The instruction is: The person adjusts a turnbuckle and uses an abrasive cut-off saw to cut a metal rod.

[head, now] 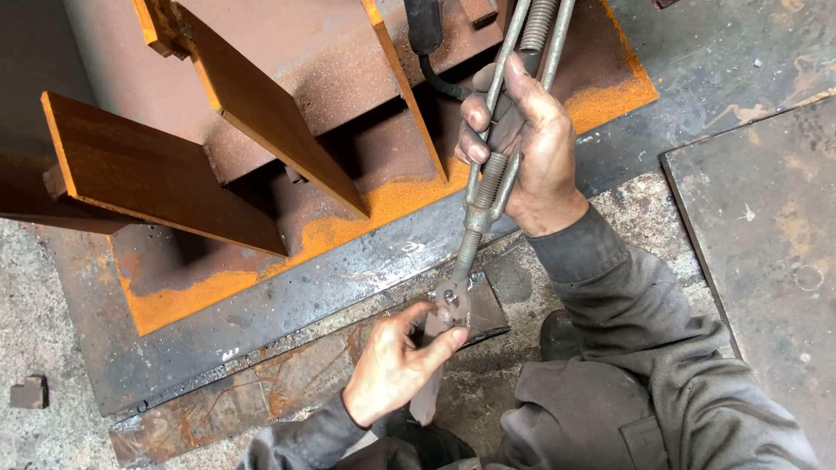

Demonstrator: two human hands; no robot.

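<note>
A long steel turnbuckle runs from the top of the view down to a small metal lug plate near the floor. My right hand is wrapped around the turnbuckle's body, fingers over its threaded rod. My left hand pinches the lower end, thumb and fingers on the bolt at the fork where it meets the lug plate. Both arms wear grey sleeves.
A rusty orange steel base with upright stiffener plates stands at the upper left on a grey steel floor plate. A black cable hangs near the top. A dark steel sheet lies at the right; a small block lies at the far left.
</note>
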